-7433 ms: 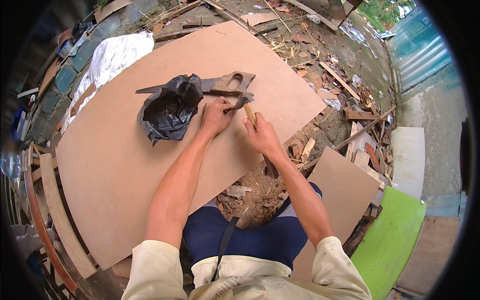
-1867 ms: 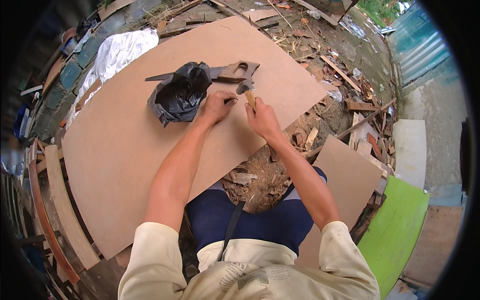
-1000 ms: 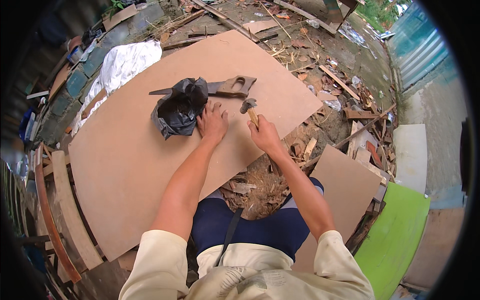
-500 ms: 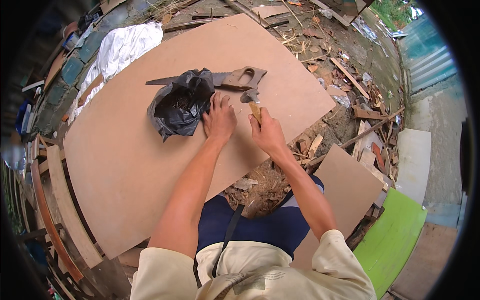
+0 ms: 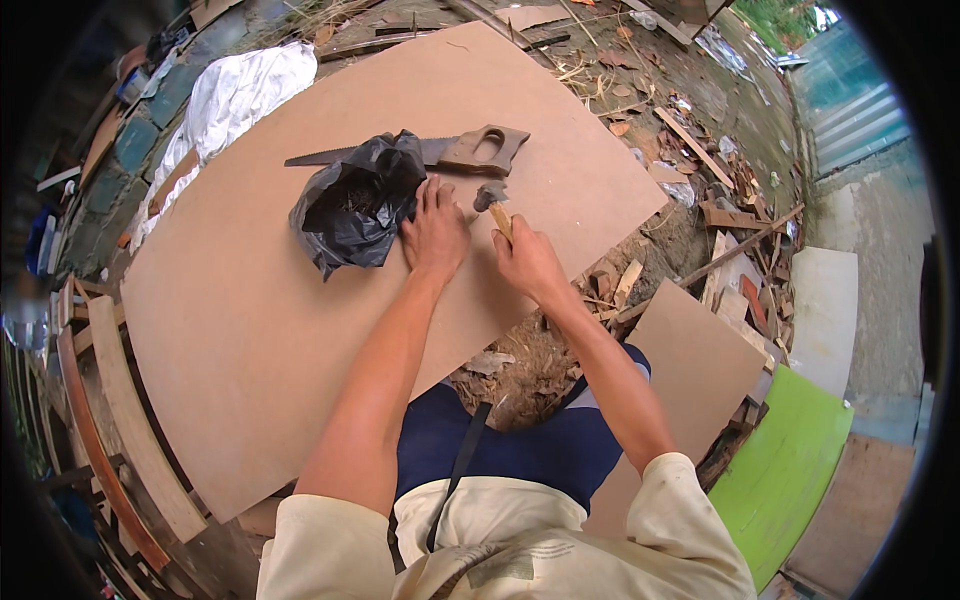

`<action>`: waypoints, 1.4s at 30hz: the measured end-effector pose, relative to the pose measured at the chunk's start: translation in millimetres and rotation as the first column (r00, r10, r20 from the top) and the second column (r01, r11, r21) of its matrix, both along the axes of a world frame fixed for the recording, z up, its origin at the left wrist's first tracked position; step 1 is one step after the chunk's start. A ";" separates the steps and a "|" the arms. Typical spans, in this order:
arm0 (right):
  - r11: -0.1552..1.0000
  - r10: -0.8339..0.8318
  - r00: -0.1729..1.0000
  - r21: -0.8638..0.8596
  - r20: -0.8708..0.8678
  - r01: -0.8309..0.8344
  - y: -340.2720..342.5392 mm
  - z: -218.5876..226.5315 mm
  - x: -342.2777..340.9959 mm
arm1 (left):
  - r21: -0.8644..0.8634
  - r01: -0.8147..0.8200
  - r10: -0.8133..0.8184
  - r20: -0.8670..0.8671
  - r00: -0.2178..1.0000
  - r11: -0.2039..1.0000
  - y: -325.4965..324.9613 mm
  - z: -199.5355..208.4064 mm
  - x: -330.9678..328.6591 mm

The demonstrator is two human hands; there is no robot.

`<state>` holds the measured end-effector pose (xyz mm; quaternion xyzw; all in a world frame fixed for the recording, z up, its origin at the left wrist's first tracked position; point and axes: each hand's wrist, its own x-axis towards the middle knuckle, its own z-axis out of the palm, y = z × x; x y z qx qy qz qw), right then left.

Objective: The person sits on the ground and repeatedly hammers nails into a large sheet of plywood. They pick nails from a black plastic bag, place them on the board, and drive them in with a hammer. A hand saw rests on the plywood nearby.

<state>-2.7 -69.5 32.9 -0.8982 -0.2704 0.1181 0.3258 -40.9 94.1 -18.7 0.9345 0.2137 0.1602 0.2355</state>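
A large brown board [image 5: 260, 330] lies in front of me. My right hand [image 5: 531, 265] is wrapped round the wooden handle of a hammer [image 5: 501, 218], whose metal head points away from me above the board. Flat on the board rests my left hand [image 5: 437, 238], fingers stretched out, next to an open black plastic bag [image 5: 372, 225]. Inside the bag is a dark heap too small to make out, perhaps nails. Behind the bag lies a handsaw [image 5: 484, 150] with a wooden handle; the bag covers part of its blade.
White cloth [image 5: 245, 95] is bunched beyond the board's far left edge. Wood slats [image 5: 125, 400] stand at the left. On the right are scrap wood [image 5: 735, 215], a smaller brown board [image 5: 690, 350] and a green sheet [image 5: 785, 465]. Dry leaves and debris cover the ground.
The hammer head has tilted to the left and dipped slightly in my right hand. My left hand stays on the board; the whole view has shifted a little.
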 end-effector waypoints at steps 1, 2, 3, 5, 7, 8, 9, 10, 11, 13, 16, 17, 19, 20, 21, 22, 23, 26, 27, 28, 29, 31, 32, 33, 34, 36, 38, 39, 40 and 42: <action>1.000 -0.020 1.000 0.000 -0.023 0.020 3.4 12.8 0.5 | -0.001 -0.013 0.013 -0.041 0.999 1.000 0.2 7.4 -2.8; 0.999 -0.034 0.998 0.001 -0.046 0.034 7.8 24.9 0.6 | -0.004 -0.021 0.021 -0.046 0.999 1.000 1.7 6.6 -4.1; 0.993 -0.054 0.998 0.100 -0.036 0.057 9.2 35.4 -4.2 | -0.008 -0.030 0.029 -0.051 0.998 1.000 2.6 5.7 -5.3; 0.950 -0.107 0.994 0.292 -0.024 0.109 7.1 48.8 -15.9 | -0.013 -0.033 0.032 -0.051 0.998 0.999 2.8 6.0 -4.6; 0.978 -0.075 0.996 0.201 0.046 0.064 2.0 14.2 -12.2 | -0.018 -0.020 0.020 -0.035 0.999 1.000 -1.4 9.1 -0.3; 0.988 -0.054 0.996 0.150 0.075 0.042 0.3 7.4 -13.7 | 0.008 -0.031 0.031 -0.040 0.999 1.000 -2.7 9.1 -1.2; 0.994 -0.053 0.998 0.097 0.043 0.049 -2.3 2.0 -11.0 | 0.034 -0.040 0.042 -0.044 0.998 0.999 -3.1 9.2 -2.0; 0.997 -0.052 0.999 0.049 0.012 0.052 2.7 6.2 -6.8 | 0.065 -0.052 0.055 -0.045 0.997 0.997 -0.8 9.6 -1.7; 0.999 -0.053 0.998 0.000 -0.019 0.053 5.8 10.6 -4.7 | 0.054 -0.052 0.055 -0.046 0.997 0.997 -0.8 9.6 -1.9; 0.985 -0.084 0.996 0.150 -0.014 0.085 2.9 29.9 -13.8 | 0.034 -0.060 0.061 -0.050 0.997 0.998 0.4 8.2 -3.8; 0.975 -0.077 0.996 0.212 0.052 0.064 4.3 25.6 -21.0 | 0.042 -0.037 0.037 0.005 0.999 0.998 4.2 0.6 -2.4; 0.978 -0.076 0.994 0.200 0.085 0.057 1.6 16.8 -21.2 | 0.027 -0.033 0.034 -0.024 0.999 0.999 1.2 4.6 -2.1; 0.991 -0.057 0.995 0.122 0.080 0.047 -0.2 2.4 -17.4 | 0.003 -0.034 0.034 -0.082 0.996 0.999 0.8 11.7 -1.3; 0.996 -0.046 0.996 0.085 0.079 0.039 -0.3 -1.0 -14.8 | -0.002 -0.035 0.035 -0.084 0.996 0.999 -0.3 12.6 -0.9; 0.995 -0.049 0.994 0.086 0.096 0.040 -4.4 -3.4 -14.0 | -0.007 -0.035 0.035 -0.085 0.996 0.999 -3.7 14.1 -0.7; 0.996 -0.039 0.994 0.085 0.106 0.030 -6.7 4.4 -19.8 | -0.014 -0.048 0.046 -0.094 0.994 0.999 -3.7 11.5 -4.9; 0.996 -0.031 0.993 0.084 0.116 0.021 -8.5 9.1 -23.1 | -0.008 -0.047 0.047 -0.069 0.996 0.999 0.2 6.8 -5.2; 0.995 0.103 0.977 -0.028 0.188 -0.099 -12.2 9.3 -12.9 | 0.002 -0.040 0.040 -0.044 0.998 0.999 3.0 6.3 -2.5; 0.990 0.134 0.972 -0.062 0.192 -0.124 -13.7 4.0 -8.1 | 0.000 -0.046 0.046 -0.070 0.997 0.999 2.0 8.7 -3.3; 0.984 0.164 0.966 -0.096 0.199 -0.148 -13.4 0.2 -2.3 | 0.000 -0.050 0.050 -0.092 0.995 0.999 0.6 15.0 -2.8; 0.977 0.195 0.959 -0.129 0.204 -0.171 -14.5 -3.0 2.0 | -0.009 -0.041 0.040 -0.097 0.994 0.999 -0.8 17.1 -2.3; 0.978 0.176 0.968 -0.142 0.179 -0.151 -16.5 -4.3 6.2 | -0.027 -0.031 0.028 -0.111 0.993 0.999 -1.7 18.8 -3.9; 0.978 0.170 0.972 -0.148 0.164 -0.147 -16.2 -3.2 6.5 | -0.026 -0.037 0.034 -0.109 0.993 0.999 -1.3 18.6 -5.1; 0.978 0.177 0.970 -0.137 0.166 -0.155 -16.8 -2.8 5.7 | -0.026 -0.043 0.040 -0.107 0.993 0.999 -0.8 18.5 -5.6; 0.979 0.182 0.968 -0.125 0.171 -0.162 -17.2 -1.8 5.5 | -0.023 -0.047 0.045 -0.104 0.994 0.999 0.3 18.1 -4.7; 0.972 0.218 0.956 -0.126 0.198 -0.196 -17.7 -3.8 8.9 | -0.030 -0.064 0.061 -0.092 0.994 0.998 0.5 16.9 -3.2; 0.959 0.268 0.933 -0.160 0.240 -0.234 -20.2 -6.6 14.5 | -0.020 -0.058 0.056 -0.099 0.994 0.998 -2.6 18.0 -2.8; 0.960 0.255 0.941 -0.175 0.224 -0.218 -21.4 -7.7 17.1 | -0.005 -0.052 0.051 -0.111 0.993 0.999 -3.4 18.6 -3.3; 0.961 0.244 0.946 -0.186 0.211 -0.207 -17.8 -0.4 18.7 | 0.014 -0.050 0.052 -0.121 0.991 0.999 -2.2 19.7 -3.4; 0.956 0.258 0.943 -0.195 0.211 -0.218 -15.4 2.5 19.8 | 0.016 -0.062 0.063 -0.117 0.991 0.998 -0.2 18.0 -3.0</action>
